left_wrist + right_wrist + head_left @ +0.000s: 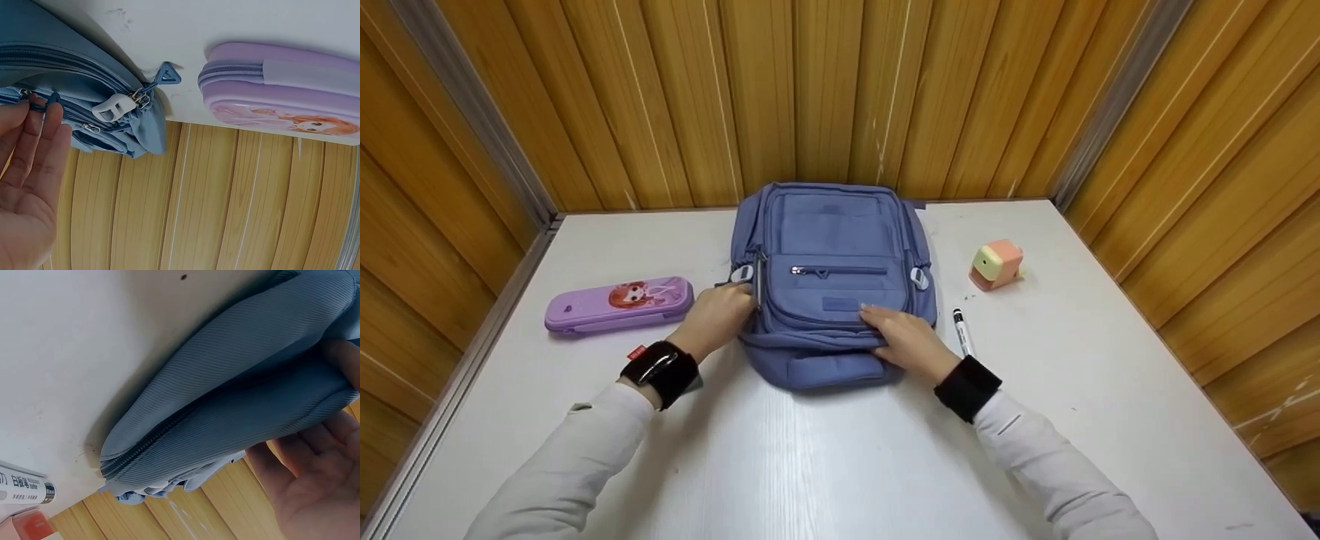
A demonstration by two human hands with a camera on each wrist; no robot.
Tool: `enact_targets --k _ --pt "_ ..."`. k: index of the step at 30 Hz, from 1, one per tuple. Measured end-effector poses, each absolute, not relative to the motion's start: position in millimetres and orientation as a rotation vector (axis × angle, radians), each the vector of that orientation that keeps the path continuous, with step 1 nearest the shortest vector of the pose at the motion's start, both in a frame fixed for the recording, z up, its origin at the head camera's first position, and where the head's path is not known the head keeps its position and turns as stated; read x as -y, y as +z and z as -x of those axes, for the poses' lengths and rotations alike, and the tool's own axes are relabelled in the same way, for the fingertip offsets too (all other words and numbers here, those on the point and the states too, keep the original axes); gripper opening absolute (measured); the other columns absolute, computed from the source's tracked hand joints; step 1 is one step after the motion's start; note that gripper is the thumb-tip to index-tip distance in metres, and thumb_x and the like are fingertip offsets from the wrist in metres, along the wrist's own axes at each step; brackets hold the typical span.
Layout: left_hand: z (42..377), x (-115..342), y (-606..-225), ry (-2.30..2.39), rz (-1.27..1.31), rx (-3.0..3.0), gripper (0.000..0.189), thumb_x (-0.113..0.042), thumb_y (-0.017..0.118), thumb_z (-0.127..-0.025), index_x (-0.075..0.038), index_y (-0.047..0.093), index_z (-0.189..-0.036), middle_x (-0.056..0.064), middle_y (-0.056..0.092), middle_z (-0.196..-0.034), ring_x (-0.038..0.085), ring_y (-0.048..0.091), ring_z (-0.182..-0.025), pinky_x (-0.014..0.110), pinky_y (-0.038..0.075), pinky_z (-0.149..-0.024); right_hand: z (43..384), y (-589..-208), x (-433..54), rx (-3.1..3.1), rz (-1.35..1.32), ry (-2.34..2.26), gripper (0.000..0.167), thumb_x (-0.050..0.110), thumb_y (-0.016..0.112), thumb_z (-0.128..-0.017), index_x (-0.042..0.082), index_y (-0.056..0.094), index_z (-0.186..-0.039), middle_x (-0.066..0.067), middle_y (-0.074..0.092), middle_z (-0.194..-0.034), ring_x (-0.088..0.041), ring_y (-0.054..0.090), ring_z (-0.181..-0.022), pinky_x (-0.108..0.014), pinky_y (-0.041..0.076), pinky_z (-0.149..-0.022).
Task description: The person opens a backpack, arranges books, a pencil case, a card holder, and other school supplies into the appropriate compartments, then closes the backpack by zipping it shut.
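A blue backpack [832,225] lies front side up on the white table, its base towards me. At its left side, my left hand [716,315] pinches a small zipper pull [38,106] between thumb and fingers, beside a pale strap buckle [114,107]. My right hand [911,341] grips the lower right edge of the front pocket. In the right wrist view, the thumb [344,360] presses into the fold while the other fingers lie on the pocket's outer face. A zipper track [149,441] runs along that fold.
Left of the backpack lies a purple pencil case [619,304] with a cartoon figure. To the right are a whiteboard marker [962,330] and a pink and yellow pencil sharpener [996,264]. Wood-patterned walls [825,97] enclose the table's back and sides.
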State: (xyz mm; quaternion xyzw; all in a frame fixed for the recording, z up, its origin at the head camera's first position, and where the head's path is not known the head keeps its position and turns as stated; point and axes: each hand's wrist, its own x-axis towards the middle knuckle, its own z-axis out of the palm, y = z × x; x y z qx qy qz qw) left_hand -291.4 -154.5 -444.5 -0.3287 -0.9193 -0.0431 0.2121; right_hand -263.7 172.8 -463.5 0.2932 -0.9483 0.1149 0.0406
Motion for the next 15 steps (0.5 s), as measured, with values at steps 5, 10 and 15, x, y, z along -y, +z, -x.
enact_targets --k 5,10,15 --pt "291.6 155.5 -442.3 -0.191 0.907 2.620 0.014 0.007 0.063 -0.083 -0.003 0.070 -0.074 0.012 0.071 -0.082 0.034 0.069 -0.071 0.049 0.058 -0.060 263.1 -465.4 -170.5 2.905 -0.879 0.369 0.063 0.007 0.081 -0.084 -0.001 0.057 -0.142 -0.017 0.057 -0.150 -0.039 0.061 -0.133 -0.050 0.051 -0.110" --pt "289.9 157.2 -441.8 -0.217 0.930 2.624 0.016 0.006 0.063 -0.084 -0.003 0.070 -0.073 0.011 0.072 -0.080 0.034 0.069 -0.070 0.049 0.058 -0.062 263.8 -465.6 -169.7 2.897 -0.894 0.379 0.063 0.007 0.080 -0.084 0.000 0.057 -0.142 -0.017 0.057 -0.150 -0.038 0.059 -0.135 -0.050 0.050 -0.111" --pt "289.2 155.0 -445.1 -0.215 0.889 2.620 0.018 0.004 0.062 -0.085 -0.004 0.069 -0.071 0.012 0.071 -0.078 0.035 0.069 -0.069 0.051 0.057 -0.061 264.1 -466.2 -172.8 2.889 -0.909 0.364 0.063 0.006 0.080 -0.084 0.000 0.057 -0.142 -0.015 0.056 -0.151 -0.036 0.058 -0.137 -0.049 0.050 -0.111"
